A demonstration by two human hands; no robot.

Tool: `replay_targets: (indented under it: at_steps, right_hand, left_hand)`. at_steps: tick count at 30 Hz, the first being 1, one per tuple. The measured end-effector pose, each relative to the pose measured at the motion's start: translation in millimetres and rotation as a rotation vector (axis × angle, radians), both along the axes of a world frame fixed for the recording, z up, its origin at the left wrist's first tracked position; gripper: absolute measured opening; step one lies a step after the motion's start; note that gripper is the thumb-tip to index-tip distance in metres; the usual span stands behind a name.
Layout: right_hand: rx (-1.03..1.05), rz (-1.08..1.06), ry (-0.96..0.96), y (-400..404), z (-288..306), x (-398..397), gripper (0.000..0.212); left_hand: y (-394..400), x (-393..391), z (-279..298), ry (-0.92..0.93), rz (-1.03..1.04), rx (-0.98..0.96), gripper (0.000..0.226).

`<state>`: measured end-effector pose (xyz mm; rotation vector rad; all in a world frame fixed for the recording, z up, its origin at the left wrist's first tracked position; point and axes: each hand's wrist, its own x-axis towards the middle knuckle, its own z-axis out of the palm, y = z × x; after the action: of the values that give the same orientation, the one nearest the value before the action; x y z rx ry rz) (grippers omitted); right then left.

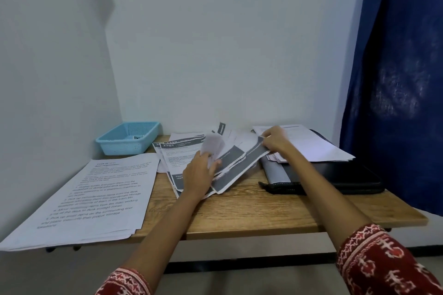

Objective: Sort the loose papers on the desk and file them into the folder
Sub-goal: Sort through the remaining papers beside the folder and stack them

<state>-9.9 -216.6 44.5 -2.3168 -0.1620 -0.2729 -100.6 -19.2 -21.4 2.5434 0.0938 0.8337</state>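
A fan of loose papers (184, 151) with grey bands lies in the middle of the wooden desk (251, 213). My left hand (200, 173) rests on this fan and grips a small blurred sheet that sticks up from it. My right hand (275, 139) pinches the far right edge of the fanned papers. A black folder (335, 175) lies at the right of the desk, with white sheets (311, 143) on top of it. A separate stack of printed pages (96, 199) lies at the desk's left front corner and overhangs the edge.
A light blue plastic basket (129, 137) stands at the back left against the wall. A blue curtain (395, 79) hangs at the right, close to the folder. White walls close the desk in at the back and left.
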Motion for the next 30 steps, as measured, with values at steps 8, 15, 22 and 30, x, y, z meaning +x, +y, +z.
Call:
replay_targets:
  at_steps: [8, 15, 22, 30]
  right_hand:
    - [0.28, -0.238, -0.524, -45, 92, -12, 0.025]
    - [0.472, -0.159, -0.322, -18, 68, -10, 0.027]
    - [0.582, -0.016, -0.049, 45, 9, -13, 0.022]
    - [0.658, 0.29, 0.193, 74, 1, -12, 0.024]
  left_hand:
    - [15, 4, 12, -0.253, 0.009, -0.265, 0.031]
    - [37, 0, 49, -0.44, 0.033, -0.106, 0.034]
    - [42, 0, 41, -0.312, -0.096, 0.251, 0.041]
    - [30, 14, 15, 0.029, -0.234, 0.464, 0.05]
